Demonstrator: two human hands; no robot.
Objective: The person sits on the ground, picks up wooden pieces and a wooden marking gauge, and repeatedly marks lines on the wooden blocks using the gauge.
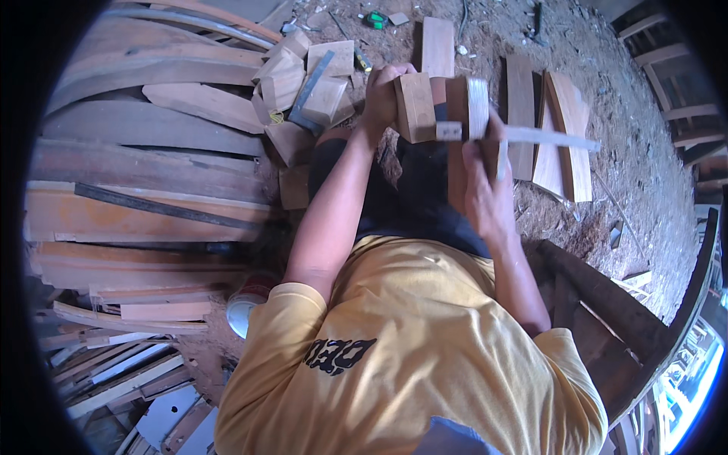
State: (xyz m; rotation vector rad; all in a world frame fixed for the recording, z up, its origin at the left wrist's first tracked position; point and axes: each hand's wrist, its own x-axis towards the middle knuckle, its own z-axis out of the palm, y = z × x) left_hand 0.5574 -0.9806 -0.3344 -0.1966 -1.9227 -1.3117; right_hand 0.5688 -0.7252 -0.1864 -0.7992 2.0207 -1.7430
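Both of my hands are raised together over my lap. My left hand [385,89] is closed around the left side of a wooden block [416,110]. My right hand [487,186] grips what looks like a square with a long metal blade [550,137], blurred by motion. The blade lies crosswise, its left end at the block's right edge and its other end reaching out to the right. Just above the right hand is a pale, ridged wooden face [477,108]; whether it joins the block, I cannot tell. A brown board [456,178] stands below it, partly hidden.
Left of my legs are several wooden offcuts [282,80] and a dark metal strip [309,87]. Flat boards [567,136] lie on the dirt floor to the right. Stacked planks [144,167] fill the left side. A white bucket [240,315] stands by my left elbow; a green tape measure [375,20] lies ahead.
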